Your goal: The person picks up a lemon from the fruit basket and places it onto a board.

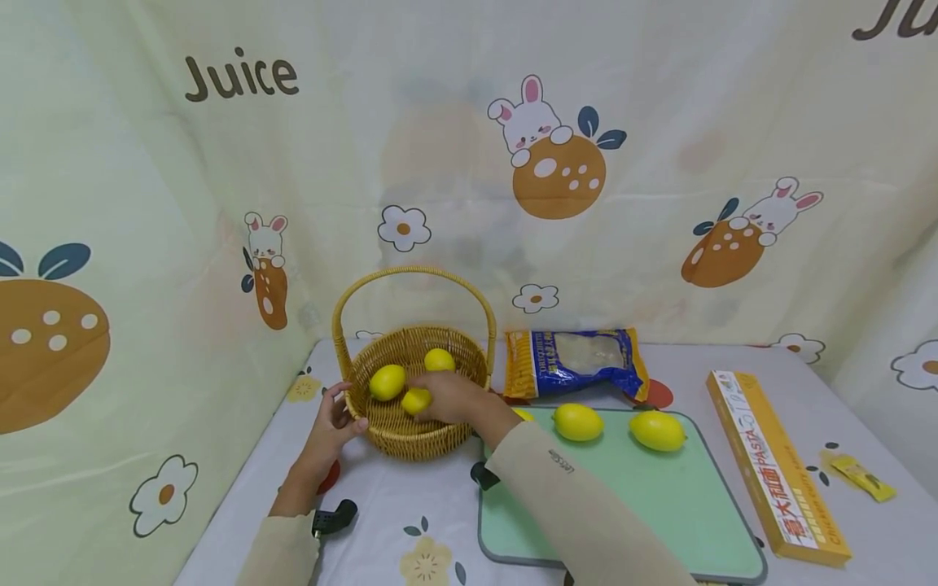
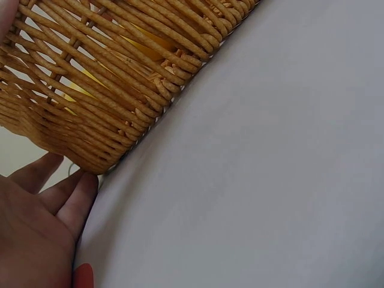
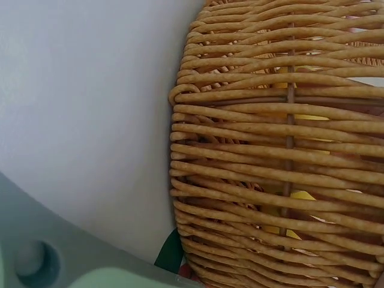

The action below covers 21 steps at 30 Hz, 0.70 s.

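Observation:
A woven wicker basket (image 1: 421, 446) with a tall arched handle stands at the back left of the table. My left hand (image 1: 330, 435) holds its left side, thumb at the front rim; in the left wrist view the fingers (image 2: 75, 201) touch the outer wall low down. Inside the basket, my right hand (image 1: 450, 399) pinches a yellow lemon (image 1: 416, 400) low over the woven bottom. Two more lemons lie in there, one at the left (image 1: 387, 382) and one at the back (image 1: 439, 360). From the right wrist, the wicker wall (image 3: 282, 150) hides most of that hand.
A green cutting board (image 1: 630, 496) lies at the right, under my right forearm. Along its back edge sit a middle lemon (image 1: 578, 422), a right lemon (image 1: 657, 430) and a partly hidden one. Behind is a pasta bag (image 1: 586, 362); farther right, a pasta box (image 1: 778, 468) and yellow sachet (image 1: 863, 477).

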Each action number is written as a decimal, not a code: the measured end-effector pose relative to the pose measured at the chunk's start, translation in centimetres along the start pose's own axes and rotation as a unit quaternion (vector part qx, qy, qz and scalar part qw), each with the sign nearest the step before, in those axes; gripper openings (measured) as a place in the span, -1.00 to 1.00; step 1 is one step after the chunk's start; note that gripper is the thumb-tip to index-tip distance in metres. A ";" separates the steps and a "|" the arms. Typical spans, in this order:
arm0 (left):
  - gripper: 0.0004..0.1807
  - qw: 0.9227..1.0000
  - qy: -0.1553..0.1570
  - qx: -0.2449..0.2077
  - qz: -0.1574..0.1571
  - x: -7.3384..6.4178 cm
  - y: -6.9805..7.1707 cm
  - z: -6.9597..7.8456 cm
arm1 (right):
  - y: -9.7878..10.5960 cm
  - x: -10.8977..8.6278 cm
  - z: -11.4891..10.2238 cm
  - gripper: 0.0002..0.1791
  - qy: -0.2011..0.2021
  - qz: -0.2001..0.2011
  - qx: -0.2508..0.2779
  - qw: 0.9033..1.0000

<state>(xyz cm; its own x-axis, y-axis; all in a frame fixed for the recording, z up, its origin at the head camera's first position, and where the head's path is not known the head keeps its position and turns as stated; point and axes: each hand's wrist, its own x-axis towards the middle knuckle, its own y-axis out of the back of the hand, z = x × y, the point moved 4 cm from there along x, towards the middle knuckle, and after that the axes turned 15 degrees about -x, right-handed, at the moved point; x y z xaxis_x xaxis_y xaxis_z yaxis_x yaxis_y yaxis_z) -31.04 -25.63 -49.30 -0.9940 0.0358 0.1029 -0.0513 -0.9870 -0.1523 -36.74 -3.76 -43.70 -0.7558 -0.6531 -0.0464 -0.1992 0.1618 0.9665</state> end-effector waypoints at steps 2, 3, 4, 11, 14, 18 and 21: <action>-0.26 1.000 0.003 0.005 -0.001 -0.3 -0.3 0.6 | -0.1 0.0 0.1 -0.28 -0.001 -0.001 0.002 1.000; -0.26 1.000 0.004 0.008 -0.001 -0.5 -0.5 0.8 | -0.1 0.1 0.1 -0.29 -0.002 0.000 0.001 1.000; -0.27 1.000 0.004 0.012 -0.001 -0.6 -0.7 1.1 | -0.1 0.1 0.1 -0.30 -0.003 0.002 0.001 1.000; -0.24 1.000 -0.001 0.012 -0.001 -0.8 -1.0 1.5 | 0.1 -0.1 0.1 -0.29 -0.024 0.000 -0.027 0.999; -0.23 1.000 0.004 0.008 0.002 -0.2 -0.4 0.5 | 0.2 -0.2 0.0 -0.29 -0.033 -0.006 -0.028 0.999; -0.23 1.000 0.006 0.006 0.007 0.5 0.4 -0.8 | 0.3 -0.3 0.0 -0.29 -0.033 -0.005 -0.032 0.999; -0.22 1.000 -0.001 0.005 0.007 0.7 0.7 -1.1 | 0.3 -0.2 0.0 -0.30 -0.030 -0.003 -0.042 0.999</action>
<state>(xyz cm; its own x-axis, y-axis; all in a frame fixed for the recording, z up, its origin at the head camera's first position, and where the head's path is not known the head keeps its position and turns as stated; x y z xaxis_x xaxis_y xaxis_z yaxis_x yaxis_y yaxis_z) -31.88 -26.10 -50.44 -0.9945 0.0216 0.1026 -0.0363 -0.9890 -0.1434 -36.63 -3.62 -43.43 -0.7910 -0.6083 -0.0658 -0.1534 0.0932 0.9838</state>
